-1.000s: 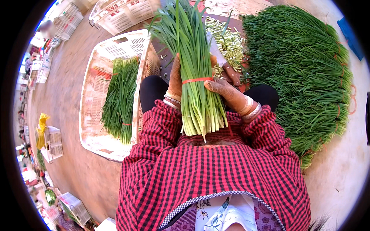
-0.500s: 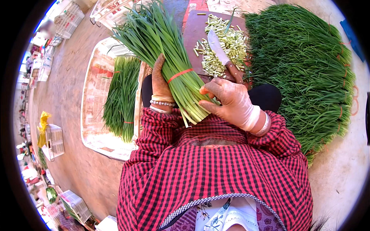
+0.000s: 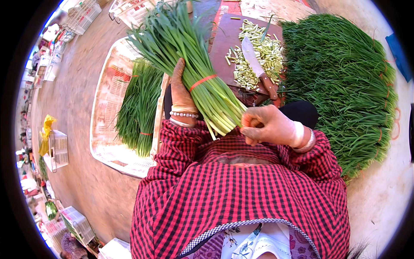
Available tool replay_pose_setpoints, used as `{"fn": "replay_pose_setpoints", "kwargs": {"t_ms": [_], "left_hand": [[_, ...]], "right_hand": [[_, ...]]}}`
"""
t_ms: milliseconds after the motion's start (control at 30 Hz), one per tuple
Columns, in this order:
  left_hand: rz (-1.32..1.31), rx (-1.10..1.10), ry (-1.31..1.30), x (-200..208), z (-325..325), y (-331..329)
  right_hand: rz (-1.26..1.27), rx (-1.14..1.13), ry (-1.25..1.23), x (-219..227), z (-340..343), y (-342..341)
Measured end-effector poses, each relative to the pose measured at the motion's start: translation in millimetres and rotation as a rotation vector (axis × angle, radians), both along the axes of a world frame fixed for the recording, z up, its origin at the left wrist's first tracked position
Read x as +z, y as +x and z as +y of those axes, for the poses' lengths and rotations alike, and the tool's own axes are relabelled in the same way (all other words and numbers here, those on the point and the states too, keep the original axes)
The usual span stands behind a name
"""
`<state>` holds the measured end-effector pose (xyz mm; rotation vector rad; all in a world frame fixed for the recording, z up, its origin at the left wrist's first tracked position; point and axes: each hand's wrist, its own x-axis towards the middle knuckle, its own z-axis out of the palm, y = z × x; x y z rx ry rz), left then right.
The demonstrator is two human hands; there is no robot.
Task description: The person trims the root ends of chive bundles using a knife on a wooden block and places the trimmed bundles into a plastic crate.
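Observation:
My left hand (image 3: 180, 86) is wrapped round a bunch of garlic chives (image 3: 183, 47), with the leaves up and to the left and the pale stem ends toward me. An orange band (image 3: 202, 82) binds the bunch. At the stem ends, my right hand (image 3: 272, 127) is closed with thumb and fingers pinched together; what they hold, if anything, cannot be made out. Beyond it, a knife (image 3: 253, 60) with a brown handle lies on chopped stem pieces (image 3: 272, 56) on a brown board (image 3: 219, 45).
To the left stands a white crate (image 3: 98, 116) with banded chives (image 3: 140, 108) inside. A large pile of banded chives (image 3: 338, 90) lies at the right. Farther left, a yellow bag (image 3: 46, 134) hangs on a white basket (image 3: 58, 151). Another crate (image 3: 131, 11) stands at the far side.
My right hand has shifted slightly right and down, and its spread thumb and fingers have closed together. My left hand still holds the bunch, which has barely moved.

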<state>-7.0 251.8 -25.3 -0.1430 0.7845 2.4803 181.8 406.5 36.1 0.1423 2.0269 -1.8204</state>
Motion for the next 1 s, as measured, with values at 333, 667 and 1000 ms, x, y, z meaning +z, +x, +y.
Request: {"fn": "replay_pose_setpoints", "kwargs": {"t_ms": [333, 667, 1000], "left_hand": [[0.118, 0.103, 0.065, 1, -69, -48], [0.623, 0.204, -0.435, 51, -83, -30], [1.767, 0.231, -1.405, 16, -163, -56]], "right_hand": [[-0.148, -0.173, 1.256, -48, 142, 83], [0.325, -0.125, 0.082, -18, 43, -41], [0.1, -0.478, -0.941, -31, 22, -48]]}}
